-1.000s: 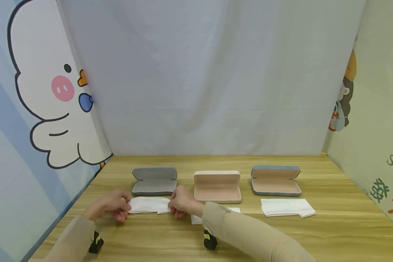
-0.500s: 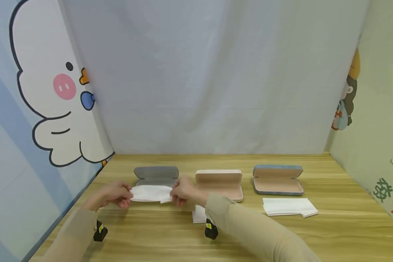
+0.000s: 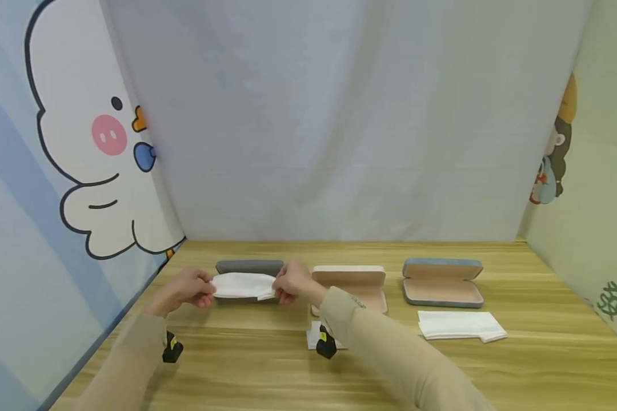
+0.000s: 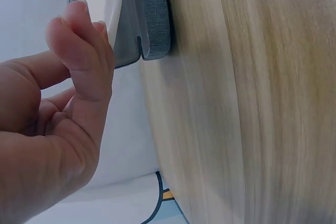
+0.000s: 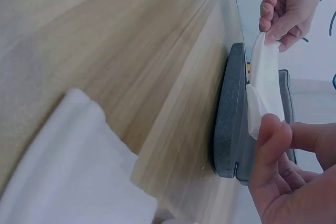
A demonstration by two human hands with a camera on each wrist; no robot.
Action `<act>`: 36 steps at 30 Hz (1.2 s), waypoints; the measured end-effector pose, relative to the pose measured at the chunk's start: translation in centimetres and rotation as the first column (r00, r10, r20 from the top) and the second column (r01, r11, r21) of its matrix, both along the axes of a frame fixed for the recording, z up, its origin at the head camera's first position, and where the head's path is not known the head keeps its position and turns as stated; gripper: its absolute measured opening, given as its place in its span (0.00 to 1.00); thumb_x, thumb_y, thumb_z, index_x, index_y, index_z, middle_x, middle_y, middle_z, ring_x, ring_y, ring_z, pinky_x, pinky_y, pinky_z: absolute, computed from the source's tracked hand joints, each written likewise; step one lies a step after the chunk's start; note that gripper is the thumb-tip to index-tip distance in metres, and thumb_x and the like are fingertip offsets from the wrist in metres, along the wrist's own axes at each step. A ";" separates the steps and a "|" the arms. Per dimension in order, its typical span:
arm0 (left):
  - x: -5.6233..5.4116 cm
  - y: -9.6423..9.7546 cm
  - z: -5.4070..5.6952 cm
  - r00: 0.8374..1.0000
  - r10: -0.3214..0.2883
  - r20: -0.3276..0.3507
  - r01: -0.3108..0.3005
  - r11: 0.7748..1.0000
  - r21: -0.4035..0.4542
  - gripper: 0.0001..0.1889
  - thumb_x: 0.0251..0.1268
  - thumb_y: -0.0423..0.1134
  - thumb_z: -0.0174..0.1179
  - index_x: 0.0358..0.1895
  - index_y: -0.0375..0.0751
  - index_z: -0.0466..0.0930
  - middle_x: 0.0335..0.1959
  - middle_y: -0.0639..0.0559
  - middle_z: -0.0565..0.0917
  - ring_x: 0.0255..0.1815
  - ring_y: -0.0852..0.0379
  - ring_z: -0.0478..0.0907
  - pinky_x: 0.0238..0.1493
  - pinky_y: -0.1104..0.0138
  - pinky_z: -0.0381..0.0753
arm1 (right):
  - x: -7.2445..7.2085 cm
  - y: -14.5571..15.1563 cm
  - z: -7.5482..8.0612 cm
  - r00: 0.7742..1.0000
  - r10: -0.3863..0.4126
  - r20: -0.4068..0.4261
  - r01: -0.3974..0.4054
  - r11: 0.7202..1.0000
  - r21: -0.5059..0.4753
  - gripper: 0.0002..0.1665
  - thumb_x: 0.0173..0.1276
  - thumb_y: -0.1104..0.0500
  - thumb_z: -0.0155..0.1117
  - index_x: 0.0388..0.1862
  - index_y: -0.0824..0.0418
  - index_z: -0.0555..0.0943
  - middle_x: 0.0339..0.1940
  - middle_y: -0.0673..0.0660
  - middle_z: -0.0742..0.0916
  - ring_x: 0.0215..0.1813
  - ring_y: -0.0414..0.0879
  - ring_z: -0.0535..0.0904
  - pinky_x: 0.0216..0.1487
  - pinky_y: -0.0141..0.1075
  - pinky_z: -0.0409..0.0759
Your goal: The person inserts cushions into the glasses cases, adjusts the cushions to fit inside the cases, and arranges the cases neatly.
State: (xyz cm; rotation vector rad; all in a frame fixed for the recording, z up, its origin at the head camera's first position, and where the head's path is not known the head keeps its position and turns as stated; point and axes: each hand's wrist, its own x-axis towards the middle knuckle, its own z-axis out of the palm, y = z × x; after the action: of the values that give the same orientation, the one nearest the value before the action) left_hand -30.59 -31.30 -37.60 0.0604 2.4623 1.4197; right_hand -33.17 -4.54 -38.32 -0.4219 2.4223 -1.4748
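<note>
A folded white cloth is stretched between both hands, over the open grey glasses case. My left hand pinches its left end between thumb and fingers. At the other end my right hand pinches the cloth's right corner. In the right wrist view the cloth hangs above the case's lower half, with a loose fold drooping near the right fingers. The cloth hides most of the case's inside in the head view.
An open cream glasses case stands right of the grey one, partly behind the right forearm. A blue case stands open further right, with a folded white cloth before it. Another white cloth lies under the right sleeve.
Both hands have lifted the white cloth off the table and moved it away from the body, from in front of the grey case to over it.
</note>
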 end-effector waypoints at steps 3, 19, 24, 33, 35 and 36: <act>-0.2 0.5 -0.2 1.000 0.017 -0.010 -0.017 1.000 -0.009 0.04 0.66 0.25 0.52 0.38 0.25 0.70 0.22 0.46 0.82 0.18 0.64 0.78 0.23 0.71 0.84 | -0.5 0.3 -0.4 1.000 -0.015 -0.015 0.014 1.000 -0.012 0.05 0.62 0.70 0.61 0.29 0.73 0.82 0.22 0.68 0.87 0.10 0.41 0.75 0.18 0.37 0.84; -0.5 1.6 -1.6 0.988 0.140 -0.067 -0.143 0.988 -0.052 0.15 0.64 0.23 0.52 0.52 0.16 0.68 0.22 0.44 0.82 0.15 0.63 0.77 0.20 0.70 0.83 | -1.1 -0.1 -2.6 0.989 -0.060 -0.132 0.062 0.998 0.008 0.06 0.58 0.72 0.60 0.23 0.70 0.79 0.11 0.57 0.83 0.08 0.41 0.73 0.15 0.40 0.82; -0.7 1.9 -1.6 0.985 0.159 -0.073 -0.164 0.984 -0.074 0.17 0.64 0.23 0.52 0.54 0.14 0.68 0.20 0.45 0.81 0.14 0.63 0.77 0.19 0.71 0.82 | -1.1 -0.2 -2.6 0.987 -0.067 -0.148 0.076 0.996 0.052 0.03 0.60 0.72 0.59 0.26 0.69 0.78 0.13 0.57 0.82 0.10 0.42 0.73 0.15 0.37 0.81; -1.3 2.3 -2.2 0.982 0.166 -0.091 -0.178 0.972 -0.153 0.12 0.63 0.24 0.52 0.47 0.18 0.73 0.16 0.48 0.79 0.13 0.63 0.75 0.17 0.73 0.80 | -1.0 -0.5 -2.8 0.976 -0.097 -0.198 0.120 0.987 0.109 0.05 0.60 0.71 0.59 0.25 0.67 0.77 0.11 0.54 0.80 0.10 0.43 0.72 0.09 0.27 0.71; -1.6 2.3 -2.4 0.981 0.168 -0.095 -0.182 0.969 -0.169 0.12 0.62 0.24 0.52 0.46 0.18 0.73 0.16 0.48 0.79 0.13 0.63 0.75 0.17 0.73 0.80 | -1.0 -0.5 -2.9 0.973 -0.096 -0.210 0.123 0.985 0.118 0.05 0.60 0.71 0.60 0.26 0.66 0.76 0.11 0.52 0.79 0.10 0.42 0.72 0.09 0.26 0.71; -1.7 2.3 -2.5 0.982 0.164 -0.099 -0.179 0.968 -0.177 0.12 0.62 0.24 0.52 0.46 0.18 0.74 0.16 0.48 0.79 0.13 0.63 0.75 0.17 0.73 0.80 | -1.1 -0.5 -2.9 0.972 -0.098 -0.215 0.126 0.984 0.123 0.05 0.60 0.71 0.60 0.26 0.66 0.76 0.11 0.51 0.78 0.10 0.42 0.73 0.09 0.26 0.71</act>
State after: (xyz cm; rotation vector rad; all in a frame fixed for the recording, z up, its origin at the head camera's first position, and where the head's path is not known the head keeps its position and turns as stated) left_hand -32.24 -29.03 -40.07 -0.1402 2.7149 1.2678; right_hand -34.22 -5.01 -41.27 -0.4346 2.7334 -1.3586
